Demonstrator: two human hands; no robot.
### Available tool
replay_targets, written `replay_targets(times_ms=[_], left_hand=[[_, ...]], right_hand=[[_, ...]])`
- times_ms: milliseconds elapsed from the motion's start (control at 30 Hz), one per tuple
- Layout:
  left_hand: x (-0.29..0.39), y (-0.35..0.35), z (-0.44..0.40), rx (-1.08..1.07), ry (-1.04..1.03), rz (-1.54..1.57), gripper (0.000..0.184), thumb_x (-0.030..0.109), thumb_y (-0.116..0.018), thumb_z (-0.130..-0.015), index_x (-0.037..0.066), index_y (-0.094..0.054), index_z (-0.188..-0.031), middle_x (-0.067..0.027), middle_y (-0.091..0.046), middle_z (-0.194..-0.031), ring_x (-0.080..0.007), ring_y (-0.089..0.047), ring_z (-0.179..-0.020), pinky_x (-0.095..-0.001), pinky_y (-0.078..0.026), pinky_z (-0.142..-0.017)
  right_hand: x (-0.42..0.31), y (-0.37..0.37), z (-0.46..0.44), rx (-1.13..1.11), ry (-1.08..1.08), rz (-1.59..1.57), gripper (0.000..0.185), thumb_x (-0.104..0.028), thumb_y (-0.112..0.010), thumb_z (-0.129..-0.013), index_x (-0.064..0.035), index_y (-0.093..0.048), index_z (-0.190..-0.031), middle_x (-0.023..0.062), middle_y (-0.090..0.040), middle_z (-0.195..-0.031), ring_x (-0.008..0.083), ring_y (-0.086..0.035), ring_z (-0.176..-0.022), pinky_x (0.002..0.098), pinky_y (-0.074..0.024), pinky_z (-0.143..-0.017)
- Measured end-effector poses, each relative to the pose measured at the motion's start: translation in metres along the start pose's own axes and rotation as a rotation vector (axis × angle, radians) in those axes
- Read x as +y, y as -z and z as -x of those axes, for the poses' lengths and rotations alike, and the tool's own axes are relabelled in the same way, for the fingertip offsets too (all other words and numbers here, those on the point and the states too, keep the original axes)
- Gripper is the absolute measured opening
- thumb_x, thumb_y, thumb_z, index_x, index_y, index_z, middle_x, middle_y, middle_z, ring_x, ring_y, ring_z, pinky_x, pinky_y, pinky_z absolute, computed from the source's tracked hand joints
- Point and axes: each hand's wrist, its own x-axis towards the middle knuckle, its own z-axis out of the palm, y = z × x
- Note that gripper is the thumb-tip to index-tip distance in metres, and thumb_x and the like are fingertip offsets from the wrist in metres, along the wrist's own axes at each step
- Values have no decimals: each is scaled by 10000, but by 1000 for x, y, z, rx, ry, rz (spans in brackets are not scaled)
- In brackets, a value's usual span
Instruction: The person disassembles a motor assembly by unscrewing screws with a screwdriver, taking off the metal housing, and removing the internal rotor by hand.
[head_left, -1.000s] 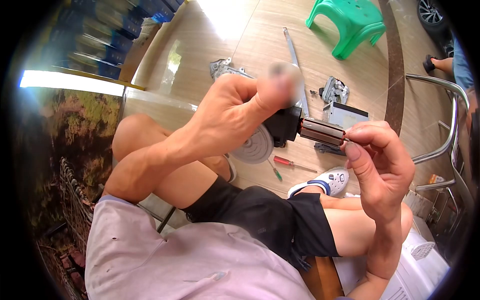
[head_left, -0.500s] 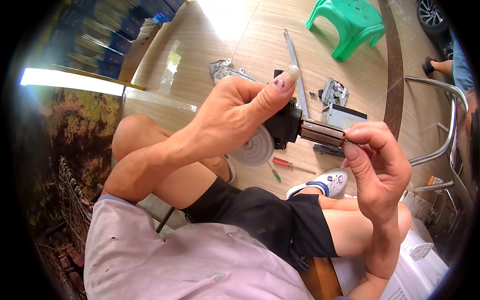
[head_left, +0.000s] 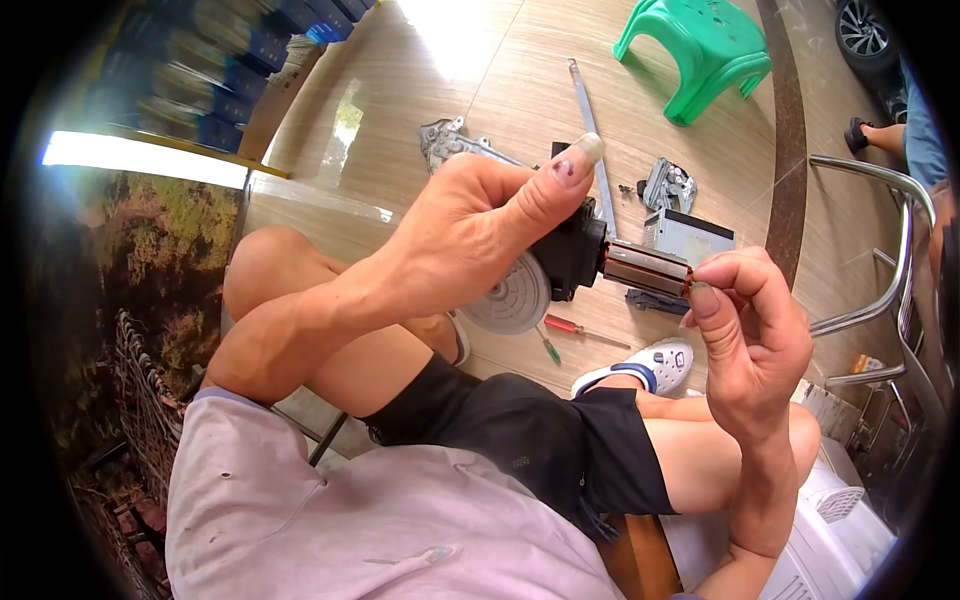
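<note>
My left hand (head_left: 490, 215) is wrapped round a black motor housing (head_left: 575, 250), its thumb stretched over the top. Below this hand a round grey disc (head_left: 510, 295) shows, joined to the housing. A ribbed metal motor rotor (head_left: 647, 268) sticks out of the housing to the right. My right hand (head_left: 750, 330) pinches the rotor's far end between thumb and index finger, the other fingers curled. The fingers of my left hand under the housing are hidden.
On the floor lie a red-handled screwdriver (head_left: 565, 324), a metal strip (head_left: 583, 100), metal mechanism parts (head_left: 670, 187) and a grey box (head_left: 688, 233). A green stool (head_left: 700, 45) stands beyond; a chrome chair frame (head_left: 880, 170) is at right, with a person's leg (head_left: 885, 131) behind.
My right hand has shifted slightly left, still pinching the rotor's end. The left thumb, blurred at first, now shows clearly. The housing and rotor have hardly moved.
</note>
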Motion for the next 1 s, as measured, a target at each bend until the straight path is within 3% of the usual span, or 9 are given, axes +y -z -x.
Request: replay_targets(times_ms=[233, 333, 533, 633, 833, 933, 1000], left_hand=[[4, 0, 1, -16, 12, 51, 597, 501, -538, -1038, -44, -736, -896, -4, -676, -783, -35, -563, -721, -224, -466, -617], [6, -1, 2, -19, 45, 57, 594, 497, -535, -1039, -44, -736, -901, -17, -687, -786, -43, -584, -716, -225, -478, -619], [-2, -1, 2, -43, 45, 101, 569, 474, -544, -1041, -45, -736, -911, -22, -692, -791, -46, -594, -714, -224, -486, -625], [-1, -3, 2, -59, 44, 119, 560, 467, -546, -1041, -47, -740, -932, -25, -698, -809, -45, -597, -728, -224, -490, -635], [1, -3, 3, -75, 83, 108, 558, 465, -541, -1044, -49, -742, -963, -26, -708, -847, -40, -596, -758, -227, -498, -654], [0, -2, 3, -82, 89, 113, 559, 465, -540, -1045, -50, -741, -963, -25, -708, -846, -38, -595, -759, -228, -500, -656], [-1, -2, 3, -83, 86, 123, 558, 464, -539, -1045, -50, -741, -960, -30, -710, -843, -43, -600, -755, -229, -501, -654]], right_hand=[[-1, -2, 1, -8, -34, -263, 303, -46, -776, -872, 5, -644, -1141, 75, -675, -979, 139, -662, -842, 258, -549, -692], [3, -3, 2, -32, 11, -223, 411, -9, -795, -833, 3, -617, -1202, 83, -661, -1060, 144, -665, -872, 258, -556, -697], [7, -8, 1, -90, 2, -222, 381, 46, -782, -812, -6, -637, -1160, 77, -655, -1027, 123, -660, -852, 254, -556, -676], [5, -1, 3, -191, -72, -215, 398, 42, -774, -843, 8, -590, -1195, 68, -579, -1120, 133, -620, -990, 272, -524, -833], [4, 0, 1, -199, -82, -181, 385, 21, -796, -832, 4, -611, -1169, 64, -593, -1095, 128, -625, -967, 267, -529, -818], [6, -8, -1, -73, -41, -193, 351, 26, -836, -753, -15, -682, -1066, 47, -649, -903, 123, -660, -787, 252, -556, -635], [6, -8, 0, -70, -47, -190, 346, 10, -846, -751, -13, -686, -1057, 50, -650, -887, 122, -661, -781, 251, -553, -625]])
